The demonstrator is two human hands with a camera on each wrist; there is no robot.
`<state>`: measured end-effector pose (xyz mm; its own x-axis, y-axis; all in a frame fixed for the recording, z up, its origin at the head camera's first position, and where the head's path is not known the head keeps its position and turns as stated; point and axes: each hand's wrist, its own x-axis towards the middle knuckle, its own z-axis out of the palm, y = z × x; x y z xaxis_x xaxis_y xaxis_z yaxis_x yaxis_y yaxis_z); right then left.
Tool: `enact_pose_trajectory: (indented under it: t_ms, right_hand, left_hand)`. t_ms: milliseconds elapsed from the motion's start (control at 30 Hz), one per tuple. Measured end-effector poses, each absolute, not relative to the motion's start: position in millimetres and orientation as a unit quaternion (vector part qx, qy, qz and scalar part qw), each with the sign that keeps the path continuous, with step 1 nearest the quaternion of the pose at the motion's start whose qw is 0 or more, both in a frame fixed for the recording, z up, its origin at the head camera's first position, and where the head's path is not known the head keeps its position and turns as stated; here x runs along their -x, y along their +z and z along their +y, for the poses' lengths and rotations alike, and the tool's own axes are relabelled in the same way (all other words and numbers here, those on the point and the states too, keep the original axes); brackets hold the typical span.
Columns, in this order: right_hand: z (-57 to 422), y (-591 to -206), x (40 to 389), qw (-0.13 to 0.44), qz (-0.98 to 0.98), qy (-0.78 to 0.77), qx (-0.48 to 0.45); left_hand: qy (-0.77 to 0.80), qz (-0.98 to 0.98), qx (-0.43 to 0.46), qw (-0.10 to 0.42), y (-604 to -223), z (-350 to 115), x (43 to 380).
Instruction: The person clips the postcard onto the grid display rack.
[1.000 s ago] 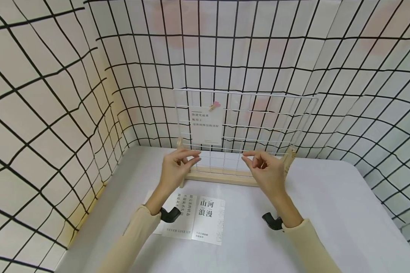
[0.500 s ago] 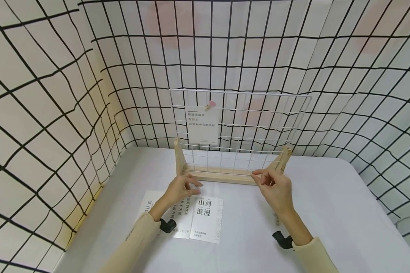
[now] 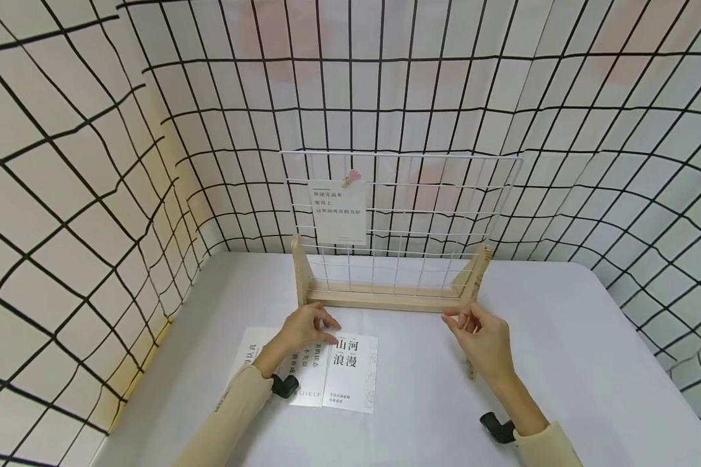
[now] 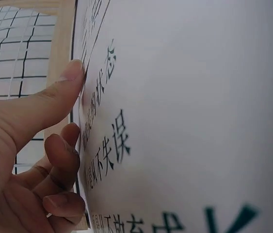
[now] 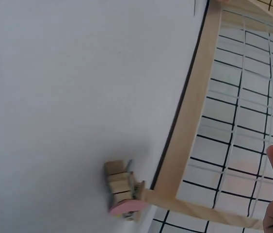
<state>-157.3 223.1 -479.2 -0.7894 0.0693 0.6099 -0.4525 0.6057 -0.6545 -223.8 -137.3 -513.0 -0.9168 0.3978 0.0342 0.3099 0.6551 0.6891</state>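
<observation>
My left hand hovers low over several printed paper cards, its thumb right at the top of the card with large characters. In the left wrist view the thumb meets the edge of a lettered card, and the other fingers curl loosely beside it. Small wooden clips, one with a pink piece, lie on the white table; in the head view they are mostly behind my right hand. That hand, fingers loosely bent and holding nothing, is near the right foot of a wooden stand.
A white wire grid rises from the stand. A pink heart clip holds a printed card on its left part. Black wire mesh encloses the back and sides of the white table.
Both hands have come down from in front of the grid towards the table. The left has reached the cards; the right has moved right and nearer the wooden clips.
</observation>
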Motion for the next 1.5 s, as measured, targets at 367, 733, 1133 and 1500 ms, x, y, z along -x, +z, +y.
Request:
enact_pose_trajectory:
  t_ms: [367, 733, 1133, 1500]
  right_hand:
    - [248, -495, 139, 0.241, -0.866, 0.437, -0.034]
    - [275, -500, 131, 0.215, -0.900, 0.379, -0.009]
    - [283, -497, 135, 0.138, -0.938, 0.319, -0.009]
    - [289, -501, 145, 0.056, -0.958, 0.281, -0.023]
  left_hand:
    - [0.359, 0.910, -0.188, 0.086, -512, -137, 223]
    - [0.387, 0.899, -0.178, 0.103, -508, -135, 223]
    - [0.491, 0.841, -0.198, 0.107, -502, -141, 224]
    - [0.537, 0.811, -0.203, 0.112, -497, -143, 222]
